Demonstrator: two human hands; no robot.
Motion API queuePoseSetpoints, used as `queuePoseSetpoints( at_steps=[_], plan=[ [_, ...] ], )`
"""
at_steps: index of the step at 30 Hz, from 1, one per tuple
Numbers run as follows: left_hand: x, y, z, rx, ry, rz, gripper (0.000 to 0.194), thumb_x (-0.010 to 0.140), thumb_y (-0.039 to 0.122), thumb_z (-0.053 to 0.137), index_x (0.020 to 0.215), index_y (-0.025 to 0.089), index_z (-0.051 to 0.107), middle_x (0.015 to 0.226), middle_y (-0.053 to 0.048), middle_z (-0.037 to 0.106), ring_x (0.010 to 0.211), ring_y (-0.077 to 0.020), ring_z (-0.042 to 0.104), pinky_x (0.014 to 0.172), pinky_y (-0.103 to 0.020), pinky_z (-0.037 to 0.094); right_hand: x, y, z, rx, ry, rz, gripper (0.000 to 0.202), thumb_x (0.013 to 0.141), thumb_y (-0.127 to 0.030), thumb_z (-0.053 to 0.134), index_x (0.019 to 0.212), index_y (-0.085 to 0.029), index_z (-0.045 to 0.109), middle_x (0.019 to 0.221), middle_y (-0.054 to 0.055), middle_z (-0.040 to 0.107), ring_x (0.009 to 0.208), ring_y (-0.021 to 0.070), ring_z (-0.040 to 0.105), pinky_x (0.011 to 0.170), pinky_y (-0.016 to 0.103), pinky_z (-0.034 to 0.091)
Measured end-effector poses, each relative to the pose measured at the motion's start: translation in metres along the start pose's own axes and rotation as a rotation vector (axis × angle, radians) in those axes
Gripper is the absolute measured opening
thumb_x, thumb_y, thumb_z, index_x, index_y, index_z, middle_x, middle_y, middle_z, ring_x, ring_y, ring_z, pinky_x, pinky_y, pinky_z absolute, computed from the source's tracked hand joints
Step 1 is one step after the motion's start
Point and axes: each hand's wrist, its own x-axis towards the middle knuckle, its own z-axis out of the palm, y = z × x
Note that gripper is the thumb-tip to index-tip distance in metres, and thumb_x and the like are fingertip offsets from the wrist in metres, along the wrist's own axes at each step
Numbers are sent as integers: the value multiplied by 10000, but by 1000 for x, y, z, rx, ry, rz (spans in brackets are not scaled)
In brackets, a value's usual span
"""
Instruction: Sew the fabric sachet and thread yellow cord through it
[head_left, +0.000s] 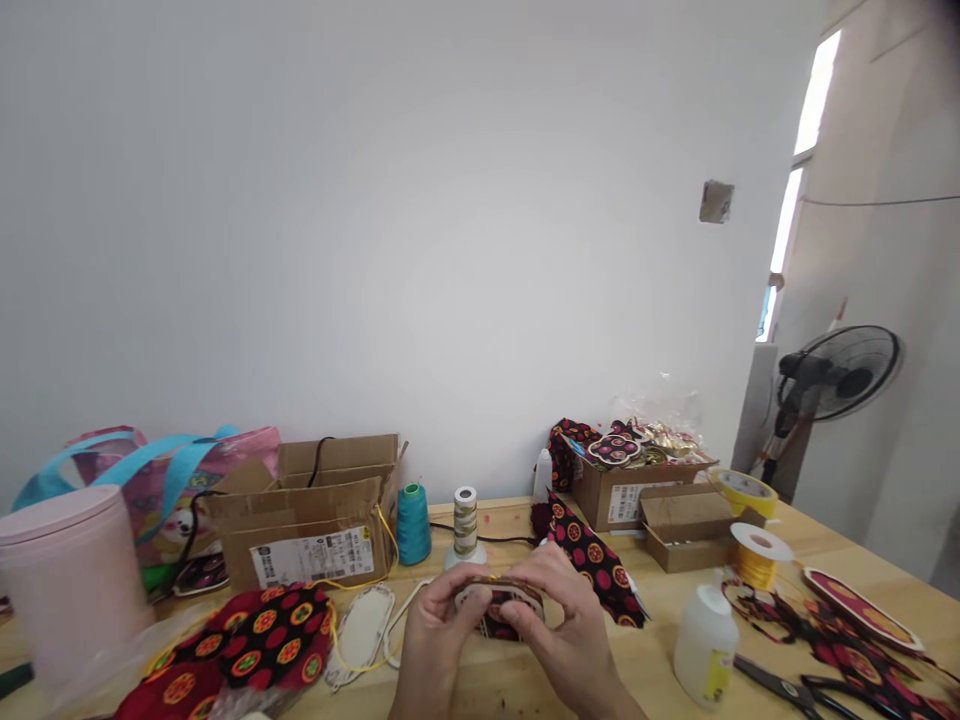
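Both hands meet low in the middle of the head view, over the wooden table. My left hand point(444, 628) grips the left side of a small dark red patterned piece with a pale edge point(501, 612), its thumb on the front. Around the right side of the same piece, my right hand point(559, 625) is closed, thumb also on the front. Fingers cover much of the piece. A white oval shape point(361, 628) and yellow thread point(337, 650) lie left of my left hand. Patterned black fabric point(596, 565) rests beyond my right hand.
Cardboard boxes stand at the left point(315, 515) and right point(604, 495). Teal point(414, 525) and striped point(465, 525) thread spools stand behind the hands. A white bottle point(705, 640), scissors point(795, 690) and a yellow spool point(754, 570) are at right; a pink canister point(75, 590) is at left.
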Motion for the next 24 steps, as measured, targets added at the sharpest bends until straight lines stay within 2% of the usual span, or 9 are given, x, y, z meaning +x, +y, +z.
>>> queuePoseSetpoints(
  at_steps=[3,6,9,13,19,24],
  plan=[
    [2,-2,-4,-211,60,-57,149,598,262,710,729,200,677,685,12,709,641,-115,608,635,-175,466,-1,1,-1,-9,-36,1,221,716,-326,619,916,-234,612,793,22,643,742,199,545,715,336,383],
    [3,-2,-7,-281,84,-60,157,576,248,728,713,192,676,673,12,715,619,-110,616,618,-169,470,-3,2,-1,-30,-61,-47,162,766,-200,554,913,-245,605,781,12,652,720,187,545,726,345,373],
    [2,-1,-7,-281,83,-60,159,577,224,730,721,180,681,675,8,714,633,-108,620,634,-163,467,-4,4,-1,-56,-34,-92,201,783,-118,503,895,-252,602,743,3,651,663,172,534,677,334,375],
    [1,-1,-4,-254,65,-73,162,585,228,722,731,167,686,655,-7,705,653,-131,624,640,-185,465,-4,5,-1,-135,11,-107,175,770,-109,511,854,-234,599,685,12,627,632,178,507,622,327,369],
    [2,-2,-4,-225,60,-64,160,582,240,718,721,168,686,639,-9,697,643,-149,622,641,-213,464,-3,2,-1,-111,14,-94,178,761,-104,528,868,-230,596,729,15,640,661,174,531,641,327,390],
    [4,-8,-8,-141,75,-46,177,592,247,709,750,172,683,709,-14,705,687,-146,608,687,-219,454,-4,4,0,-161,82,-132,251,734,-90,576,942,-231,581,788,29,634,723,179,540,704,349,397]
  ],
)
